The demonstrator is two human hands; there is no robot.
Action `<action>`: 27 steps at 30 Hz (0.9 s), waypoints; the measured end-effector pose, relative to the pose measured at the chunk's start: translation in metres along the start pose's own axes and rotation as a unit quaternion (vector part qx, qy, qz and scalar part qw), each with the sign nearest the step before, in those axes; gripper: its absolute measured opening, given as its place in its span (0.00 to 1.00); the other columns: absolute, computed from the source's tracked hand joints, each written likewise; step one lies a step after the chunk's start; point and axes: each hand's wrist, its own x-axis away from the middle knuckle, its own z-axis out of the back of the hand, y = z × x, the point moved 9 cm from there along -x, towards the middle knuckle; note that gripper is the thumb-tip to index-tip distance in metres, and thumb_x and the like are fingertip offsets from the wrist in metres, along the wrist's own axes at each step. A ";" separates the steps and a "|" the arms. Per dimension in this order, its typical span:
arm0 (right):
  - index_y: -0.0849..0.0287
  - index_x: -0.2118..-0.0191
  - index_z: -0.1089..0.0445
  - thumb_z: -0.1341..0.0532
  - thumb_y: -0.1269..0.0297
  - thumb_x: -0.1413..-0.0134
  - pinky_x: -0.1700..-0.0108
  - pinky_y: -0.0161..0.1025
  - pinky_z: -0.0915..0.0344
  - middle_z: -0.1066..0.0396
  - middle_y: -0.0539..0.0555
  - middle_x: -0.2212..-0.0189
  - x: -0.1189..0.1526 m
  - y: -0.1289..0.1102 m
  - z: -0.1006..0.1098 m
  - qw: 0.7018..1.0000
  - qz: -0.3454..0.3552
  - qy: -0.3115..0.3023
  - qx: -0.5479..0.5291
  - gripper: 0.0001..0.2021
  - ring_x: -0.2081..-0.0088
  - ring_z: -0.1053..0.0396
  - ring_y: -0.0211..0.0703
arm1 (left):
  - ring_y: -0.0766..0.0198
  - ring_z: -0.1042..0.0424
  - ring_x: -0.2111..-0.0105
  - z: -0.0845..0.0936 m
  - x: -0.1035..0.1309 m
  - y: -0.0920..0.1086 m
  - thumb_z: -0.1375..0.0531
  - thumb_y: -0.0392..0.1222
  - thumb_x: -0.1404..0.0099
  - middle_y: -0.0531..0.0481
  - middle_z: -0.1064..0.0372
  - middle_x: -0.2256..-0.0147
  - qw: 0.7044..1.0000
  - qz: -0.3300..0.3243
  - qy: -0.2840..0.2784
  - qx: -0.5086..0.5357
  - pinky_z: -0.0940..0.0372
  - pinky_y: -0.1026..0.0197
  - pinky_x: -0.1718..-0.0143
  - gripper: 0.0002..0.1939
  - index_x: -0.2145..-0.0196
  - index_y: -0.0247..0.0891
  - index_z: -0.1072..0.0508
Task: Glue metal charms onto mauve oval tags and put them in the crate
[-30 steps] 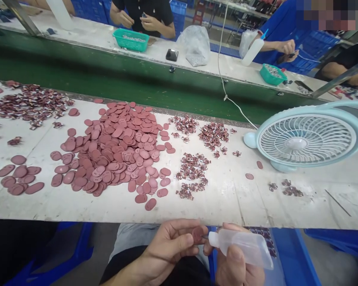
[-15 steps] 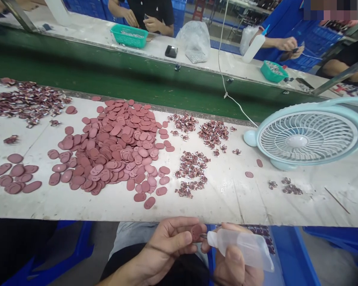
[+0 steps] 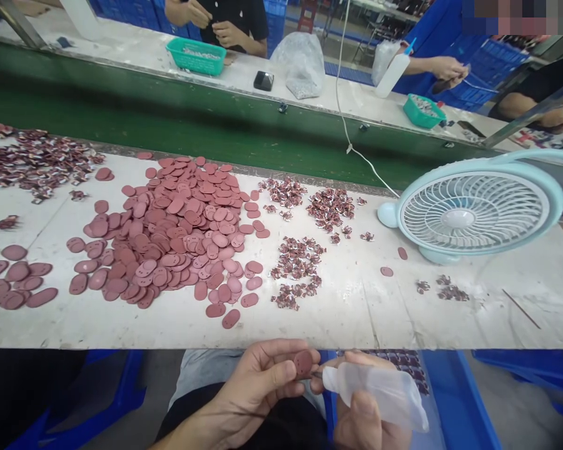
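Pinching, at six o'clock, a dark red oval piece (image 3: 303,362) between thumb and fingers of the left hand (image 3: 263,381); gripping, at five o'clock, a translucent squeeze bottle (image 3: 387,390) with the right hand (image 3: 366,419), thumb and fingers closed around its body; pointing the bottle's dark tip leftward at the edge of the oval piece, too close to tell whether touching; seeing, just behind the right hand, a blue tray (image 3: 460,400) and dark red pieces in rows (image 3: 409,362), partly hidden.

Looking up past the near edge of the white surface (image 3: 333,331), finding a small group of ovals (image 3: 16,275) toward nine o'clock; noting, between three and four, a few dark clips (image 3: 453,290) and a thin stick (image 3: 520,309); seeing, nearer nine, a broad heap of reddish ovals (image 3: 169,231); finding dark red clusters (image 3: 298,256) around the centre; meeting, at three o'clock, a pale blue fan (image 3: 473,212); noting, between nine and ten, a dark spread of small parts (image 3: 37,159).

Seeing farther, across a green strip (image 3: 169,119), a green basket (image 3: 196,59) at eleven, a clear plastic bag (image 3: 303,65) at twelve, an upright white bottle (image 3: 393,75) at one, a second basket (image 3: 423,112) between one and two, plus co-workers' hands above.
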 end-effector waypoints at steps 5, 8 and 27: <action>0.54 0.60 0.27 0.38 0.49 0.45 0.84 0.31 0.31 0.26 0.48 0.76 -0.033 0.007 -0.005 0.942 -0.148 0.027 -0.300 0.15 0.81 0.29 0.36 | 0.59 0.20 0.55 0.006 0.000 0.000 0.29 0.40 0.41 0.41 0.19 0.53 1.000 -0.009 -0.008 0.008 0.29 0.69 0.61 0.15 0.55 0.37 0.19; 0.63 0.56 0.28 0.47 0.54 0.35 0.84 0.15 0.41 0.31 0.46 0.75 -0.056 0.023 -0.012 0.857 -0.246 -0.008 -0.453 0.18 0.80 0.32 0.24 | 0.59 0.20 0.56 0.005 0.000 0.003 0.30 0.40 0.41 0.41 0.19 0.53 1.000 -0.010 -0.003 0.011 0.29 0.69 0.61 0.14 0.56 0.37 0.18; 0.54 0.50 0.27 0.44 0.63 0.36 0.62 0.41 0.28 0.28 0.56 0.61 -0.072 0.005 -0.070 0.853 0.145 -0.193 0.463 0.13 0.65 0.27 0.43 | 0.59 0.20 0.58 0.042 0.020 0.042 0.32 0.37 0.38 0.40 0.18 0.55 0.992 -0.076 0.101 0.004 0.26 0.68 0.62 0.13 0.55 0.35 0.19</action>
